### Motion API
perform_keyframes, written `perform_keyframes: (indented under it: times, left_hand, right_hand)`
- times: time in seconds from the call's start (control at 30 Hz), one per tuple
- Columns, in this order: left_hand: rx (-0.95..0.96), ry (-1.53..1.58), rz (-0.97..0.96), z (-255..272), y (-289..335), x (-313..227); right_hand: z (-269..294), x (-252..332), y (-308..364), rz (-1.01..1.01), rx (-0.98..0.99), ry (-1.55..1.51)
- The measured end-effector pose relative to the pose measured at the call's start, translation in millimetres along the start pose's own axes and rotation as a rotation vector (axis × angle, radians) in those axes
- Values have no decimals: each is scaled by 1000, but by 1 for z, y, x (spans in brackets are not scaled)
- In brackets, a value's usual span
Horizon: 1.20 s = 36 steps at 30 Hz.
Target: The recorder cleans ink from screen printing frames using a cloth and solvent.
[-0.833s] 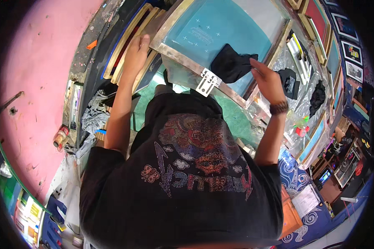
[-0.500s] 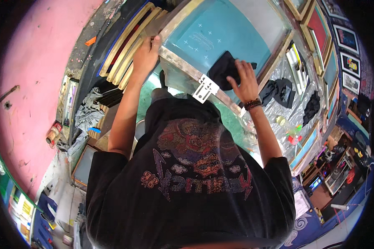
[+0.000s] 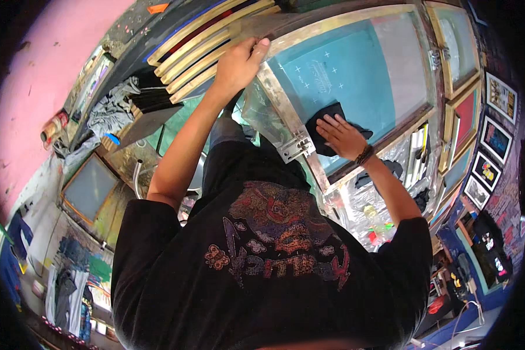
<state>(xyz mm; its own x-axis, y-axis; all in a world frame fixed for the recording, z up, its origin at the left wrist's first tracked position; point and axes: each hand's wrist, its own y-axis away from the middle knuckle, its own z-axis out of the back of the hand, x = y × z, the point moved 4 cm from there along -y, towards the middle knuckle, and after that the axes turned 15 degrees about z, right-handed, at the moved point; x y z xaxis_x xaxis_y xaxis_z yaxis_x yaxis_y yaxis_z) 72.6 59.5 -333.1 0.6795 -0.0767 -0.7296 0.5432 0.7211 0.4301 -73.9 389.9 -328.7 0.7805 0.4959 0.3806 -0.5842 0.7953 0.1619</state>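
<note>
A wooden-framed printing screen lies tilted ahead of me, its blue-green mesh marked with small white crosses and fine lettering. My left hand is closed round its near left corner, the thumb over the wood. On the mesh by the near right edge, my right hand holds a folded black cloth, pressing it down with its fingers laid over the top. The underside of the cloth is hidden. A metal hinge clamp grips the near frame edge, close to the cloth.
Several wooden frames are stacked to the left. Beside them hang grey rags. Right of the screen, clear plastic sheeting carries dark cloth pieces. More framed screens lean at the far right, next to pictures on the wall.
The view has turned, so the screen now appears farther right and more steeply angled. My right hand has shifted the black cloth toward the hinge clamp and flattened on it. My left hand keeps its hold.
</note>
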Motion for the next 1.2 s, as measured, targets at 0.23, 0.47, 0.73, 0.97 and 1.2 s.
perform_keyframes:
  times: [0.23, 0.47, 0.73, 0.97, 1.2]
  left_hand:
    - [-6, 48, -37, -6, -2, -5]
    - [-59, 105, -81, 1, 1, 3]
    - [-47, 94, -32, 2, 1, 0]
    - [18, 78, -64, -12, -4, -12]
    - [-48, 108, -55, 2, 0, 2]
  right_hand:
    - [43, -175, -7, -635, -495, 223]
    - [43, -86, -124, 19, -123, 38]
    - [54, -81, -130, -316, -175, 68]
    - [52, -237, 3, -858, -646, 332]
    - [51, -133, -84, -269, -286, 131]
